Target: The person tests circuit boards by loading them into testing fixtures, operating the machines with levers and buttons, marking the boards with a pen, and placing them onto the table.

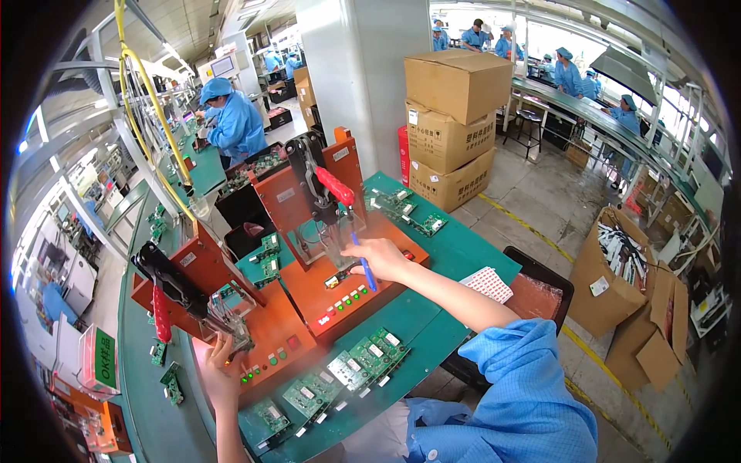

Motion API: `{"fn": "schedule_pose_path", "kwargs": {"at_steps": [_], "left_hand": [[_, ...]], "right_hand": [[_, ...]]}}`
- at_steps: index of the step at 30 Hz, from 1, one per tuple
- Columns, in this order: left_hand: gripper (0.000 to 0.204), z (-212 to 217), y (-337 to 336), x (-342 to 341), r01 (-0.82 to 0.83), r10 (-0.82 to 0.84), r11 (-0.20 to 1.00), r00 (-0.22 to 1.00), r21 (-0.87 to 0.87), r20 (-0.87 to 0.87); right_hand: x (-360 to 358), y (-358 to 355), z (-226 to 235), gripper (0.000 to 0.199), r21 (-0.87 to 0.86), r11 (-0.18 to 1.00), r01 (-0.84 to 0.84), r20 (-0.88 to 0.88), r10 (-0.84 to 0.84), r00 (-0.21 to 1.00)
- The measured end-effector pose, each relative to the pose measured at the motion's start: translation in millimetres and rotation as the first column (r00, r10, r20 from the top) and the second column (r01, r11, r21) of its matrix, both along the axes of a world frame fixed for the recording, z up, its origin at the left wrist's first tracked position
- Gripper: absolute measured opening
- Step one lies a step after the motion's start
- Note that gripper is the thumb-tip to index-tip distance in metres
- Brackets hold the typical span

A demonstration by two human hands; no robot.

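Fingers of the right hand (382,259) are closed around a blue pen (370,276), held slanting over an orange fixture (363,312). The left hand (219,372) is set at the front of a second orange fixture (276,328); whether anything is grasped there cannot be told. Just beyond the right hand, a red clamp handle (336,185) is seen; beyond and left of the left hand, a red lever (161,312) hangs. Between the hands and the body, green circuit boards (372,356) are laid on a green table (441,338). Right of the right hand, a red-dotted sheet (489,284) is placed; farther beyond, cardboard boxes (451,143) are stacked.
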State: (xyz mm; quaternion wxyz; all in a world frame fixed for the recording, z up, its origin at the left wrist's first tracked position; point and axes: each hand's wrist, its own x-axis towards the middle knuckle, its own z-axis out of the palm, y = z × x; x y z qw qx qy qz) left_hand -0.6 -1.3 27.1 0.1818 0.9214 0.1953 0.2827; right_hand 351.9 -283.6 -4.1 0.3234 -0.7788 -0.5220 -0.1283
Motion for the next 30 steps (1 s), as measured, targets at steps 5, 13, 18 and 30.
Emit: {"fn": "schedule_pose_path", "kwargs": {"at_steps": [5,13,18,30], "left_hand": [[0.047,0,-1,-1,-0.004,0.004,1.0,1.0,0.011,-0.002],[0.047,3,-6,-1,-0.009,0.009,1.0,1.0,-0.016,-0.013],[0.047,3,-5,-2,-0.003,0.003,0.999,1.0,-0.038,-0.005],[0.05,4,-7,1,0.0,0.001,0.999,1.0,-0.048,0.015]], "right_hand": [[-2,0,1,0.045,0.007,1.0,0.001,-0.006,-0.001,1.0],[-4,-1,3,0.046,-0.005,1.0,-0.002,-0.011,0.002,1.0],[-3,1,1,0.046,0.029,0.999,-0.013,0.018,0.013,1.0],[-3,-1,0,0.044,0.046,0.999,-0.007,0.015,0.007,1.0]]}}
